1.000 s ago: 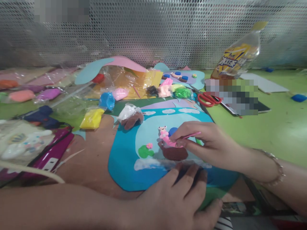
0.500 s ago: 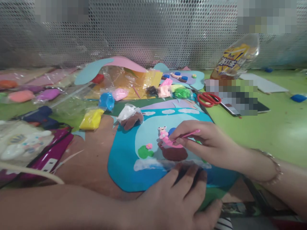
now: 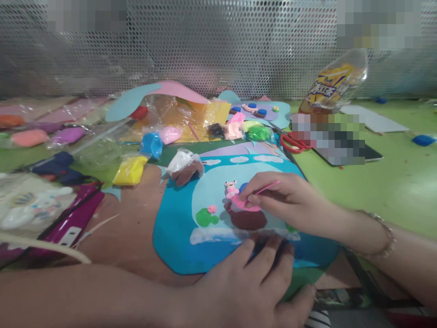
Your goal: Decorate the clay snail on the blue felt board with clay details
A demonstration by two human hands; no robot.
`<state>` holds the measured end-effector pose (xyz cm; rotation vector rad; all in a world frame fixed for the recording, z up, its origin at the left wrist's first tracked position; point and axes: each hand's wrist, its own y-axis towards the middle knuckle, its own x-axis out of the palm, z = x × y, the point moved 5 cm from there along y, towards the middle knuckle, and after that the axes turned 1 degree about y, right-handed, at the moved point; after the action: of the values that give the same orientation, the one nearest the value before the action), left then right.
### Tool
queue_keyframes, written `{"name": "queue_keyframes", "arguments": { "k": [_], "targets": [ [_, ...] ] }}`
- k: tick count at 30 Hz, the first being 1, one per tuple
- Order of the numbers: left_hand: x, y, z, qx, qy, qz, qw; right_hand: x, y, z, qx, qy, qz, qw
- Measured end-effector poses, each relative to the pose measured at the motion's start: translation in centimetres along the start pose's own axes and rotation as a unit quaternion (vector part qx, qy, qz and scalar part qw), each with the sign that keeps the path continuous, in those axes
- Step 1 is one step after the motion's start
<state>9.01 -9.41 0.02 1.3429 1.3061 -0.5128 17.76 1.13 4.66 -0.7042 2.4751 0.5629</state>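
Observation:
My right hand [image 3: 276, 196] pinches a thin pink modelling tool [image 3: 269, 186], its tip at the pink clay snail [image 3: 235, 193]. The snail has a pale face with raised eyes and sits above a brown clay mound [image 3: 248, 219]; a blue clay part beside it is half covered by my fingers. All this is on a blue paper sheet [image 3: 177, 248] with a lighter centre. My left hand [image 3: 252, 278] lies with spread fingers on the sheet's lower edge, holding nothing. Left of the mound are a green clay shape [image 3: 206, 217] and a small pink flower [image 3: 212, 209].
Bagged clay, including yellow [image 3: 130, 170], blue [image 3: 151, 145] and white with brown [image 3: 185, 166], lies beyond the sheet. Red-handled scissors [image 3: 294, 142], a phone-like device [image 3: 341, 152] and a leaning drink bottle [image 3: 332, 86] are at the back right. A perforated metal panel [image 3: 205, 45] closes the rear.
My right hand has shifted slightly left, and the tool in it has tilted a little, its free end moving left and up. My left hand stays on the sheet.

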Motion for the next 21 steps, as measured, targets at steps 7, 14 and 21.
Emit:
{"name": "queue_keyframes", "arguments": {
  "k": [7, 14, 21],
  "targets": [
    [0.12, 0.01, -0.06, 0.000, -0.005, -0.001, 1.000, 0.29, 0.30, 0.66, 0.063, 0.046, -0.011, 0.997],
    [0.19, 0.13, -0.04, -0.002, -0.003, 0.001, 1.000, -0.09, 0.39, 0.58, 0.057, 0.077, 0.017, 0.995],
    [0.12, 0.13, -0.01, -0.004, -0.001, 0.003, 1.000, 0.17, 0.39, 0.60, 0.066, 0.049, -0.006, 0.997]
  ]
}}
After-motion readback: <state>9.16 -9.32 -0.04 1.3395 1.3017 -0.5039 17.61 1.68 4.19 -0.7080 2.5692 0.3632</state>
